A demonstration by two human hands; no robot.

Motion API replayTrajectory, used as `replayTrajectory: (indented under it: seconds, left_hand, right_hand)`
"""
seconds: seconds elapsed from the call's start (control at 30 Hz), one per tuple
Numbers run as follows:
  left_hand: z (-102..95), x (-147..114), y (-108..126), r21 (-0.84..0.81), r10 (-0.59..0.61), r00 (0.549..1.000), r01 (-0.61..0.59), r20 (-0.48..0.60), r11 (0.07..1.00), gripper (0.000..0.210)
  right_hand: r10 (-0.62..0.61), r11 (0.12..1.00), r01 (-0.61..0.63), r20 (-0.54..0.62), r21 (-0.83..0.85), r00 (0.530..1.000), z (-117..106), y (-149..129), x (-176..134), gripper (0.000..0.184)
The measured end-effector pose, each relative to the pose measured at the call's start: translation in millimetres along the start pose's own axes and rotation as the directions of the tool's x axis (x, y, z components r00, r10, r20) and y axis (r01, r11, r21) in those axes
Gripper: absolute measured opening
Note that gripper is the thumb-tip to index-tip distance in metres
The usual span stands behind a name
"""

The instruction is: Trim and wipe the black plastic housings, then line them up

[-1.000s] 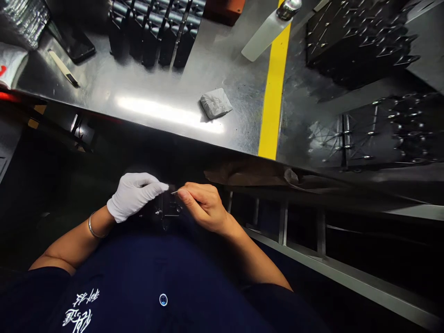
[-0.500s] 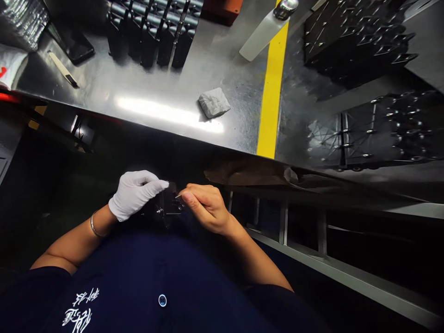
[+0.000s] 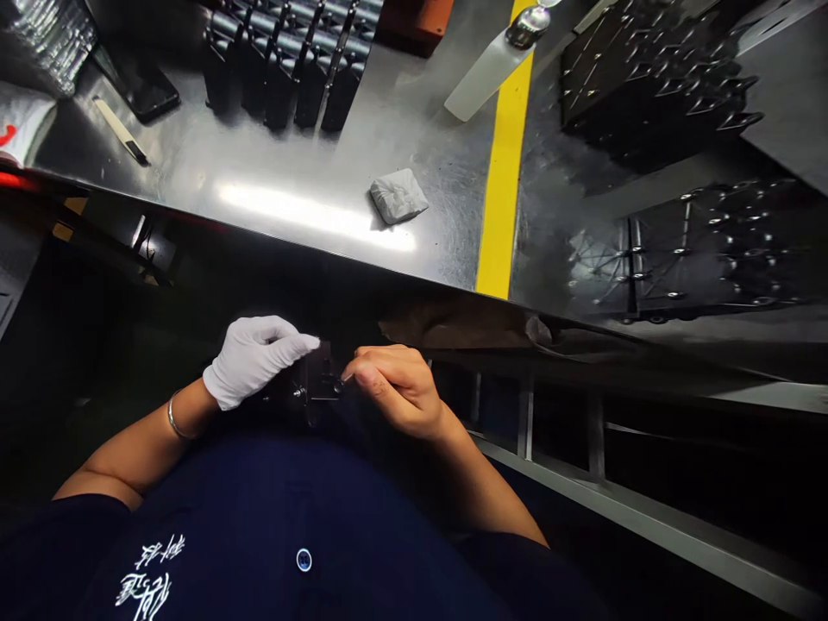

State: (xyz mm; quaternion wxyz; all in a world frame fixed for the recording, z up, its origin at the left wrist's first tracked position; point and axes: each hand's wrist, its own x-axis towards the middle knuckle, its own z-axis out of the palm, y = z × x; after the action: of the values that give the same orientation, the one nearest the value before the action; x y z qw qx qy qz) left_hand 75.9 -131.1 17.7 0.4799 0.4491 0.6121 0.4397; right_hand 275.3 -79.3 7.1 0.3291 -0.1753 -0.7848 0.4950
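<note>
Hands: left hand (image 3: 255, 360) pinches dark part (image 3: 317, 373) | right hand (image 3: 399, 390) close beside it

The dark part (image 3: 316, 371) is losing its outline in shadow below the tabletop's (image 3: 259, 159) near edge, and the left hand (image 3: 252, 362) is covering its upper end. Through the head feed, I am not resolving whether the right hand (image 3: 398, 391) is pinching anything. Toward the tabletop's far side, the picture's top edge is cropping the orange box (image 3: 428, 21) and black assemblies (image 3: 285, 78); by the near edge's left end, a white bundle (image 3: 29, 121) is running out of frame.
</note>
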Motion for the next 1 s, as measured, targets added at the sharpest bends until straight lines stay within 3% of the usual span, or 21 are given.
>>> replayTrajectory:
  seconds: [0.13,0.47,0.57,0.7,0.83,1.0]
  left_hand:
    - [-1.1,1.5,-2.6,0.004,-0.011,1.0,0.011,-0.029,1.0,0.033]
    - [0.6,2.8,-5.8,0.011,-0.034,0.999,0.034,-0.031,0.999,0.033]
    - [1.9,2.1,-4.3,0.004,-0.057,0.997,0.058,-0.044,0.998,0.031]
    - [3.6,-0.1,-0.7,0.021,-0.048,0.999,0.048,0.001,0.999,0.03]
    - [1.6,0.1,2.2,0.048,0.066,0.994,-0.071,0.092,0.996,0.029]
    - [-2.1,2.5,4.3,0.112,0.107,0.988,-0.12,0.114,0.986,0.03]
  right_hand:
    - [-0.045,0.981,0.032,-0.061,-0.193,0.997,4.8,0.4,2.5,0.027]
    - [-0.066,0.971,0.052,-0.051,-0.233,0.997,7.5,0.7,2.6,0.025]
    - [0.008,0.987,-0.008,-0.003,-0.161,1.0,6.6,1.8,1.4,0.031]
    - [0.096,0.993,-0.105,0.17,0.045,0.981,-0.8,3.0,-0.2,0.04]
    - [0.026,0.974,-0.09,0.291,0.207,0.956,-10.2,0.8,-0.3,0.04]
    - [0.003,0.988,0.031,0.218,-0.151,0.976,-9.1,-3.4,3.6,0.042]
